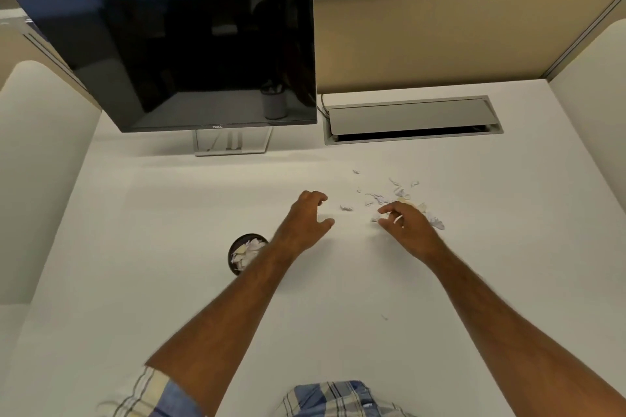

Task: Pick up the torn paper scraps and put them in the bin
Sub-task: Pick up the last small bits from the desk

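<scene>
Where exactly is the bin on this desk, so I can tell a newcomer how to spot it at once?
Start at the dark monitor at the back left of the white desk and come straight toward the person. The bin is a small dark round cup beside the left forearm, behind the left hand. It alone already holds white paper scraps; the loose scraps lie scattered by the right hand.

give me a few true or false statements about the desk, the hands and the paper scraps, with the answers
1. The bin already holds paper scraps. True.
2. The monitor is switched on. False: its screen is dark.
3. Loose scraps lie on the desk by the right hand. True.
4. The left hand grips the bin. False: it is beside the bin, fingers loosely curled, holding nothing.
5. The bin stands right of both hands. False: it stands to their left.
</scene>
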